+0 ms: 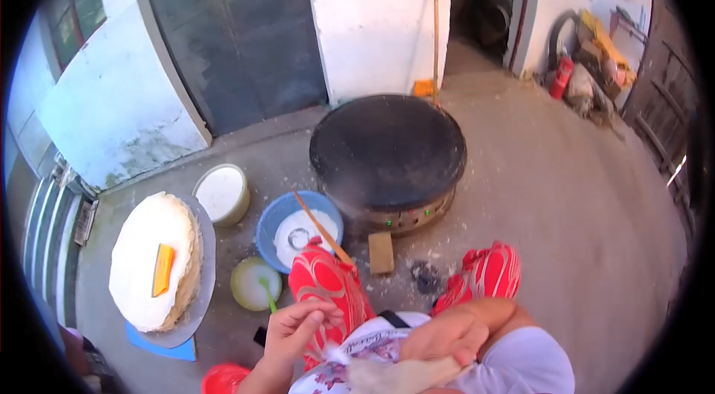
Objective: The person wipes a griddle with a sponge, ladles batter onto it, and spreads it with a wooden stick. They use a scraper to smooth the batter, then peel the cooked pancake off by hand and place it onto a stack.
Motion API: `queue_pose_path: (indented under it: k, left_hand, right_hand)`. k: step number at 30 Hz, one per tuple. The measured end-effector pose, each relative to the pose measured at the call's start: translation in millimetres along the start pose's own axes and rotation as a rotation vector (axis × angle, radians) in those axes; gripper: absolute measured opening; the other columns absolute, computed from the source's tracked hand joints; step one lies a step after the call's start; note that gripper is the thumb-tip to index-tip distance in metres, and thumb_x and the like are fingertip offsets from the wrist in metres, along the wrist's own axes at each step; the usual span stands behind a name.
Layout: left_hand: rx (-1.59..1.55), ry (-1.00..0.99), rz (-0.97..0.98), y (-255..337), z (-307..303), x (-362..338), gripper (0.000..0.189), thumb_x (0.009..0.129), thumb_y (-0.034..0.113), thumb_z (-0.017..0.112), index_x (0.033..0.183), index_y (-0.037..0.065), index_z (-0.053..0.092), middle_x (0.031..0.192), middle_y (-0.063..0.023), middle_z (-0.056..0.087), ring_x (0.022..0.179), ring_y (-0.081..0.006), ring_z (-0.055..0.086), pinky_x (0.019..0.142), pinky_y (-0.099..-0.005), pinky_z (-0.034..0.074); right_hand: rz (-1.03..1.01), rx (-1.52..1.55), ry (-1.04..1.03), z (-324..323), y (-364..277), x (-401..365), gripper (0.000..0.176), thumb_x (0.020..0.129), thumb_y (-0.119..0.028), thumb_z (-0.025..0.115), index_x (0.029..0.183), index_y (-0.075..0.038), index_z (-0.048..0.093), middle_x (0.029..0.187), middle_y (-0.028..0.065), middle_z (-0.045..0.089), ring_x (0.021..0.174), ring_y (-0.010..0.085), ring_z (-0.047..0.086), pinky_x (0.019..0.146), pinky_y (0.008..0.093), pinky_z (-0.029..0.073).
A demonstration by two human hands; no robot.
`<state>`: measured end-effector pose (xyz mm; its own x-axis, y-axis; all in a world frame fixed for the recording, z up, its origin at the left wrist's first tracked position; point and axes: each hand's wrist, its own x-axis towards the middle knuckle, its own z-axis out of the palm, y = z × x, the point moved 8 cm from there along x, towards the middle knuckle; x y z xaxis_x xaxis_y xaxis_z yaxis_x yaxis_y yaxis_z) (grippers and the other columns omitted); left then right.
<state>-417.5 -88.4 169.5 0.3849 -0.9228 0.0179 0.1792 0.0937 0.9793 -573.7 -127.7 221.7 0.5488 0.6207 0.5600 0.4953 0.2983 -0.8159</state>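
My left hand [302, 327] is raised over my left thigh, fingers loosely bent and thumb near them, with nothing visible in it. My right hand [447, 336] is across my lap, its fingers and thumb closed on a pale, thin, limp sheet [402, 377]. That sheet is blurred and hangs at the bottom edge. Beyond my left hand is a small bowl [242, 286] of pale liquid with a green-handled utensil [268, 294]. A blue basin [268, 217] of white batter holds a ring-shaped metal tool, and a wooden stick [320, 225] lies across its rim.
A large round black griddle [387, 148] stands ahead, lights showing on its base. To the left, a tall stack of thin pancakes [141, 267] carries an orange-handled scraper [162, 269]. Also there are a tub of white batter [222, 193], a wooden block [380, 252] and a red container [223, 379].
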Motion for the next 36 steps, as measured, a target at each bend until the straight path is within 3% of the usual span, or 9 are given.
queue_pose_path:
  k: [2, 6, 14, 18, 22, 24, 29, 34, 36]
  left_hand:
    - [-0.033, -0.024, 0.006, -1.8, 3.5, 6.4, 0.020, 0.088, 0.003, 0.045, 0.100, -0.006, 0.057, 0.091, -0.0134, 0.063, 0.083, -0.0168, 0.060, 0.073, -0.0260, 0.047]
    - [-0.010, -0.020, -0.091, -6.7, 16.1, 9.5, 0.020, 0.088, 0.006, 0.047, 0.099, -0.006, 0.057, 0.088, -0.0131, 0.063, 0.080, -0.0173, 0.061, 0.075, -0.0274, 0.048]
    - [0.092, -0.039, 0.013, 2.1, 16.6, 4.1, 0.021, 0.088, 0.008, 0.046, 0.097, -0.007, 0.057, 0.087, -0.0177, 0.062, 0.078, -0.0224, 0.062, 0.072, -0.0314, 0.049]
    - [0.142, -0.041, -0.024, -4.3, 6.5, 1.3, 0.022, 0.087, 0.010, 0.048, 0.096, -0.008, 0.058, 0.086, -0.0172, 0.063, 0.079, -0.0212, 0.062, 0.072, -0.0311, 0.049]
    - [0.022, -0.077, 0.019, -1.1, 8.2, -5.1, 0.033, 0.084, 0.020, 0.053, 0.099, -0.008, 0.057, 0.090, -0.0169, 0.062, 0.081, -0.0207, 0.061, 0.073, -0.0291, 0.047]
    - [-0.057, -0.159, -0.004, 0.9, 10.6, -9.9, 0.037, 0.085, 0.024, 0.052, 0.104, -0.008, 0.056, 0.093, -0.0153, 0.062, 0.084, -0.0205, 0.059, 0.076, -0.0302, 0.046]
    - [-0.205, -0.335, -0.169, -8.2, 8.6, -18.2, 0.070, 0.078, 0.051, 0.053, 0.119, -0.005, 0.046, 0.109, -0.0208, 0.055, 0.094, -0.0236, 0.057, 0.076, -0.0308, 0.046]
    - [-0.887, -0.429, -0.100, -8.7, 9.8, -24.1, 0.077, 0.080, 0.055, 0.049, 0.135, 0.007, 0.024, 0.125, -0.0129, 0.043, 0.108, -0.0210, 0.049, 0.090, -0.0346, 0.041]
    - [-1.114, -0.176, -0.056, -6.9, -8.5, -26.0, 0.067, 0.082, 0.045, 0.054, 0.132, 0.008, 0.030, 0.124, -0.0114, 0.045, 0.111, -0.0213, 0.047, 0.090, -0.0380, 0.041]
  right_hand:
    - [-0.282, 0.176, 0.764, -14.5, -27.8, -1.4, 0.029, 0.087, -0.027, 0.048, 0.068, -0.005, 0.049, 0.065, 0.0103, 0.049, 0.065, 0.0233, 0.051, 0.067, 0.0378, 0.043]
    - [-0.343, 0.279, 0.248, -21.1, -74.9, 55.1, 0.026, 0.086, -0.025, 0.050, 0.077, -0.001, 0.051, 0.077, 0.0123, 0.052, 0.074, 0.0226, 0.052, 0.073, 0.0347, 0.042]
    - [-0.708, 0.674, 0.360, -55.4, -103.8, 114.3, 0.030, 0.083, -0.023, 0.054, 0.092, 0.006, 0.055, 0.100, 0.0156, 0.057, 0.089, 0.0213, 0.052, 0.085, 0.0292, 0.039]
    - [-0.420, -0.442, 0.250, -38.0, -44.3, 91.3, 0.039, 0.085, -0.030, 0.049, 0.101, 0.005, 0.053, 0.098, 0.0146, 0.057, 0.093, 0.0247, 0.051, 0.088, 0.0403, 0.037]
    - [0.399, 0.546, -0.242, 2.4, 67.2, 54.3, 0.044, 0.080, -0.046, 0.053, 0.101, -0.008, 0.056, 0.104, 0.0177, 0.057, 0.104, 0.0258, 0.051, 0.096, 0.0397, 0.030]
    - [0.196, 0.428, -0.171, 8.5, 14.0, 25.9, 0.041, 0.089, -0.032, 0.040, 0.090, 0.006, 0.053, 0.097, 0.0205, 0.052, 0.081, 0.0352, 0.051, 0.075, 0.0433, 0.040]
    - [0.171, 0.544, 0.026, -17.6, 3.9, 16.5, 0.048, 0.086, -0.031, 0.045, 0.109, 0.012, 0.048, 0.106, 0.0275, 0.051, 0.100, 0.0374, 0.050, 0.085, 0.0454, 0.039]
    - [0.480, 0.309, 0.934, -58.5, 26.7, 46.3, 0.058, 0.075, -0.035, 0.061, 0.116, 0.004, 0.048, 0.113, 0.0238, 0.049, 0.103, 0.0379, 0.049, 0.090, 0.0451, 0.036]
    - [0.503, -0.240, 0.602, -68.4, 55.4, 56.8, 0.056, 0.072, -0.033, 0.064, 0.114, 0.002, 0.050, 0.113, 0.0226, 0.050, 0.103, 0.0387, 0.049, 0.088, 0.0452, 0.037]
